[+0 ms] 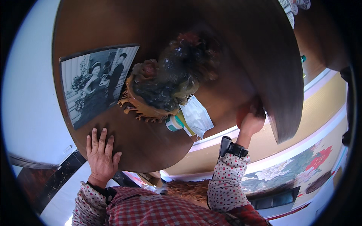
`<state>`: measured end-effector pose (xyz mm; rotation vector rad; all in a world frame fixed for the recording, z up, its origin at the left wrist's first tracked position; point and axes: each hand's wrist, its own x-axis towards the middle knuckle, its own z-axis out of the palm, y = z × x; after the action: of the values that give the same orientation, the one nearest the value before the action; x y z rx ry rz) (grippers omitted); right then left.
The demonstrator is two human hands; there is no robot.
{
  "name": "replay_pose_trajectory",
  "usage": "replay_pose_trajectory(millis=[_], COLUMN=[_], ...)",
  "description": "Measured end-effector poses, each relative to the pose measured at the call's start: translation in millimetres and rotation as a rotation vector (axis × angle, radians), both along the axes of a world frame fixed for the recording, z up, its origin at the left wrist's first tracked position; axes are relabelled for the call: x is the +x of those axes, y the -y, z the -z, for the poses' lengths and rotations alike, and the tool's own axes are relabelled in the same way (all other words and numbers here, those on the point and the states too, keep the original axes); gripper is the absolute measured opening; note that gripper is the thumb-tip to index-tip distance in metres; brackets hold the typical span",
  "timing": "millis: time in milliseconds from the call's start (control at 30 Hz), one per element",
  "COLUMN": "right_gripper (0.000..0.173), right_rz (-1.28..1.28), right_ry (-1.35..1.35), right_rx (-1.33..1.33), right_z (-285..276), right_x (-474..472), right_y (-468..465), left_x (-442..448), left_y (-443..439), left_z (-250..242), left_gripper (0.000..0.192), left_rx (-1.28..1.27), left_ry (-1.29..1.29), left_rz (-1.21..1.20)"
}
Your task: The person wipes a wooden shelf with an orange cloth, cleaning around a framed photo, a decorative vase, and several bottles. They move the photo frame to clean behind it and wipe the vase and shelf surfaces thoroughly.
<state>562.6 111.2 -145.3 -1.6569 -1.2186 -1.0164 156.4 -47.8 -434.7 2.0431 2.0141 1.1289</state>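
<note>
My left hand (pixel 101 156) lies palm down with spread fingers on the rounded end of a dark brown wooden shelf (pixel 147 149). Close beyond it leans a black-and-white framed photograph (pixel 96 84). My right hand (pixel 252 121) is at the right, by the shaded edge of an upright wooden panel (pixel 282 84); its fingers are closed around something reddish, perhaps a cloth (pixel 243 115), blurred and partly hidden. Between the hands a carved ornament (pixel 158 93) with flowers rests on an orange-brown base. A white face mask (pixel 197 115) and a white-and-green roll or tub (pixel 173 123) lie against it.
A white wall (pixel 28 99) runs along the left. Below the shelf at the right is a floral picture or panel (pixel 291 166). Brown shaggy material (pixel 188 189) shows near my body. White patterned objects (pixel 291 10) stand at the upper right, beyond the wooden panel.
</note>
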Motion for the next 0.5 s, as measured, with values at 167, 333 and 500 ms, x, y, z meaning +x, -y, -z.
replay_pose_trajectory(millis=[167,333,500], right_gripper=[0.037,0.041,0.042], right_rz=[-0.189,0.037,0.097], right_ry=[0.002,0.124,0.201], right_rx=[0.040,-0.072,-0.013], right_z=[1.2,-4.7,-3.5], right_x=[-9.6,-19.1,-21.3], right_y=[-5.6,-39.3,-55.4], left_x=[1.6,0.1,-1.7], left_y=[3.0,4.6,7.5], left_z=[0.1,0.4,-4.3], left_gripper=[0.056,0.058,0.060], left_rx=[-0.016,-0.023,-0.030], left_ry=[0.024,0.028,0.036], left_rz=[0.011,0.008,0.015])
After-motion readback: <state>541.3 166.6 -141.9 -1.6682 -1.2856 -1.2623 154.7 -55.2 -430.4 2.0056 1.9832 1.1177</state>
